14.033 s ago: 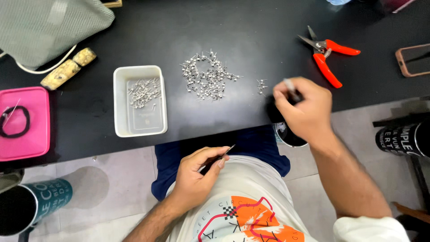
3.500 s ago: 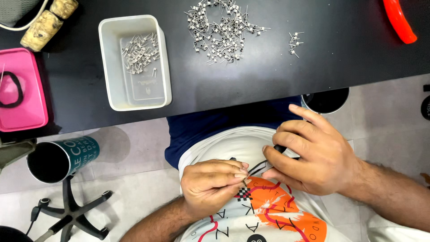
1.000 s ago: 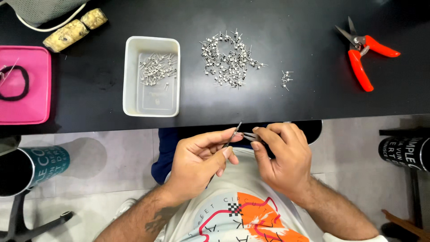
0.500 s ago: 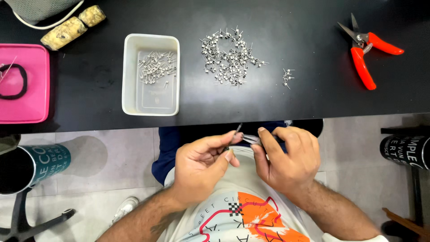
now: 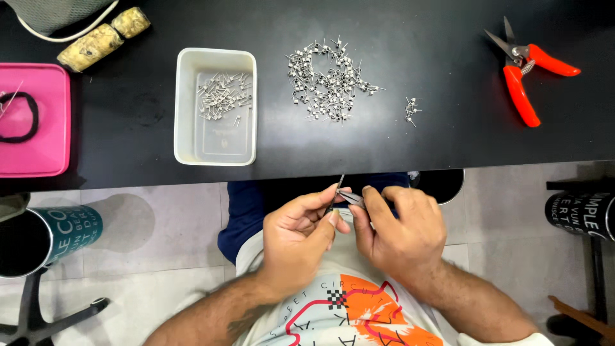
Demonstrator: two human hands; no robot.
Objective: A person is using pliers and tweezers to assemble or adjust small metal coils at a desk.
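My left hand and my right hand meet over my lap, just below the black table's front edge. The left hand pinches a thin dark metal rod that points up toward the table. The right hand holds a small silvery tool or part whose tip touches the rod; what it is I cannot tell. On the table lie a pile of small metal coils with wire legs and a white rectangular tray holding several more coils.
Red-handled snips lie at the table's right. A few stray coils sit beside the pile. A pink box with a black loop sits at left, two cork-like pieces behind it. A dark cup stands lower left.
Both hands have come together just under the table edge and stayed nearly still over the last second; earlier the right hand reached to the stray coils on the table.
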